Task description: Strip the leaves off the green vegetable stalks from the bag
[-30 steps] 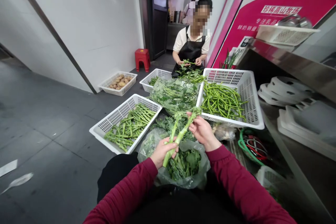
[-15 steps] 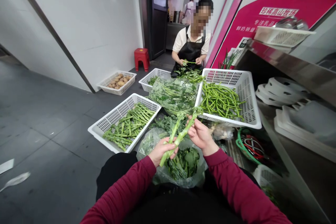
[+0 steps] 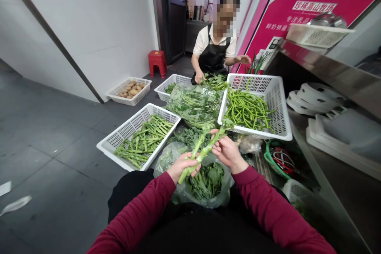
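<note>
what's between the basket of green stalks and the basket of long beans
Head view: a clear bag of leafy greens, plus more leaves nearer you, between the stalk basket and bean basket.

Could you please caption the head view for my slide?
Left hand and right hand hold green stalks above an open bag of leafy greens.

Chinese print stands on the pink poster (image 3: 278,12) on the right. Its top line, dark characters on a white strip (image 3: 314,6), reads 珍稀高山牧场. Below it, in white on the pink, comes 专注乳品, then 鲜奶销量; both lines run on behind the white basket (image 3: 318,36), so their ends are hidden. Lower down, a white panel (image 3: 268,54) shows 有机. The yellow mark (image 3: 157,52) on the red stool (image 3: 157,62) is too small to read.
</note>
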{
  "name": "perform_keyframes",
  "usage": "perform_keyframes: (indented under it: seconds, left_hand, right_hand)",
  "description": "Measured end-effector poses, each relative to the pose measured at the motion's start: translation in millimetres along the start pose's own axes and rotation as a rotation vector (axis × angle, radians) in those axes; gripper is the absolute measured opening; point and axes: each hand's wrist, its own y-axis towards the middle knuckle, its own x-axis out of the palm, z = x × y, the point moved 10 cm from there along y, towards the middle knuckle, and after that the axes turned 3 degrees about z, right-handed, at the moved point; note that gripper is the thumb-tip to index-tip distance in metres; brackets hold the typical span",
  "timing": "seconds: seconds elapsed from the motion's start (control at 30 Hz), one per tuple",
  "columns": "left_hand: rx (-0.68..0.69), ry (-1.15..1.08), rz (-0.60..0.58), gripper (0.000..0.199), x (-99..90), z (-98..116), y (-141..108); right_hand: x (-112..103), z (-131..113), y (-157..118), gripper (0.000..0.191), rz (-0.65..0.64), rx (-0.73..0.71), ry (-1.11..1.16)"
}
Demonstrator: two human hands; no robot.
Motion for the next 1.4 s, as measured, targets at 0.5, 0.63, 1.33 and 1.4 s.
perform_keyframes:
  seconds: [0.5, 0.63, 1.33, 1.4]
  left_hand:
    - [-0.052, -0.061, 0.047, 0.032, -15.6, -13.4, -46.0]
    - [-0.033, -0.060, 0.103, 0.034, -26.0, -9.8, -50.7]
    - [0.210, 1.030, 0.636, 0.025, -33.4, 30.9, -50.9]
    - [0.162, 1.209, 0.659, 0.019, -32.7, 26.7, -46.2]
  right_hand:
    - [17.3, 52.7, -7.4, 0.010, -0.196, 0.468, -0.053]
    - [22.5, 61.1, -1.2, 0.009, -0.150, 0.575, -0.003]
    - [-34.9, 72.5, -17.5, 0.005, 0.129, 0.149, -0.362]
    - [-33.2, 67.4, -24.7, 0.006, 0.142, 0.123, -0.440]
